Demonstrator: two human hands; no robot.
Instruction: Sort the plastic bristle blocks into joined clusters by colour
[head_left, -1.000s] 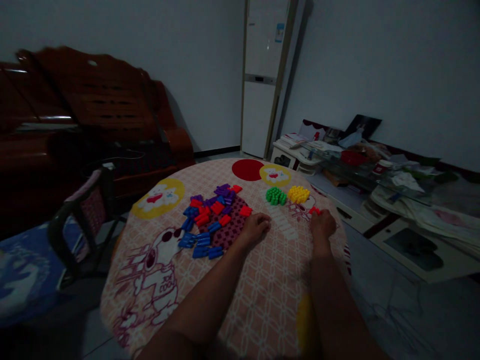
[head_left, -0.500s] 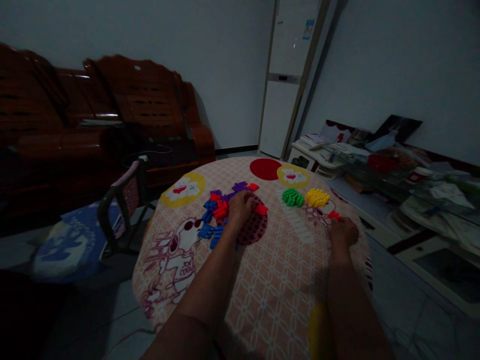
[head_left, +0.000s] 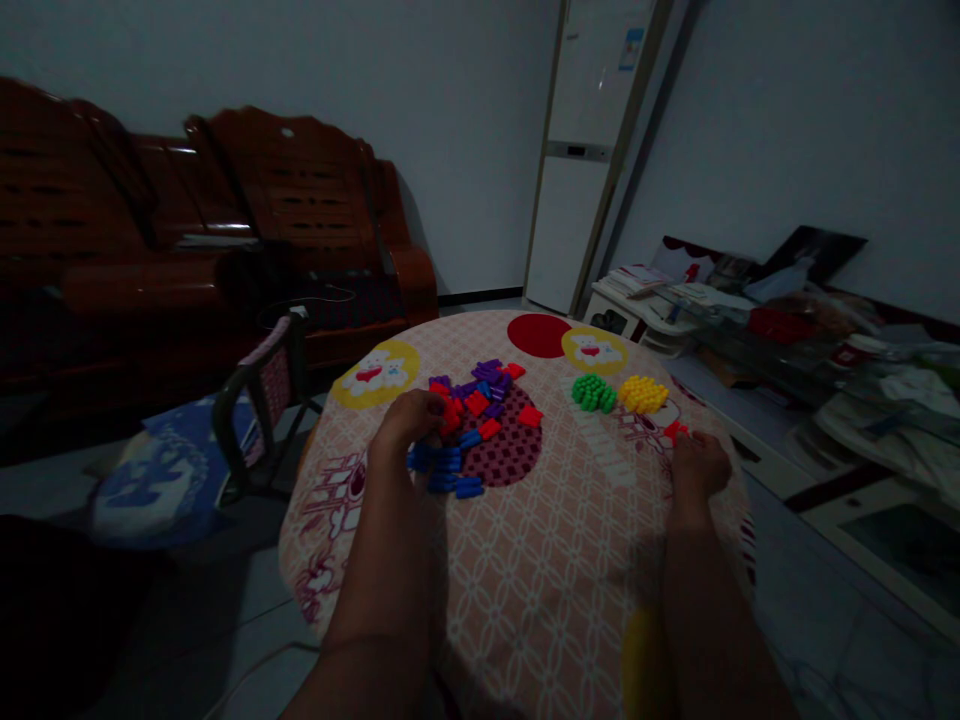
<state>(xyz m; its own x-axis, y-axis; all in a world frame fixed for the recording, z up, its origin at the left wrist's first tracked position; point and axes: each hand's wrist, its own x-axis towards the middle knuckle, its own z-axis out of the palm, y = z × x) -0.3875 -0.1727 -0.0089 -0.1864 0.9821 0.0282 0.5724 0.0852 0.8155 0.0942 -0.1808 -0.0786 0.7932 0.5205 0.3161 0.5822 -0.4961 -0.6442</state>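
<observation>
My left hand (head_left: 409, 420) is at the left side of a loose pile of plastic building blocks, its fingers curled and pressed together against the red blocks (head_left: 450, 412). Whether one is pinched there is hidden. Purple blocks (head_left: 489, 372) lie behind, and blue blocks (head_left: 445, 460) lie beside and in front of this hand. On the right of the table, my right hand (head_left: 701, 465) is closed on a red building block (head_left: 675, 429), which sticks out past the fingertips. Just beyond it sit a yellow cluster of joined blocks (head_left: 643, 394) and a green cluster (head_left: 594, 393).
The round table wears a patterned pink cloth (head_left: 540, 560). A folding chair (head_left: 259, 405) stands close on the left, before a wooden sofa (head_left: 300, 200). To the right, a cluttered low cabinet (head_left: 772, 420) runs along the wall. A tall white cabinet unit (head_left: 566, 220) fills the corner.
My left hand has moved left from the middle of the pile to the red blocks at its left side, uncovering more blocks. My right hand keeps its red block in about the same place.
</observation>
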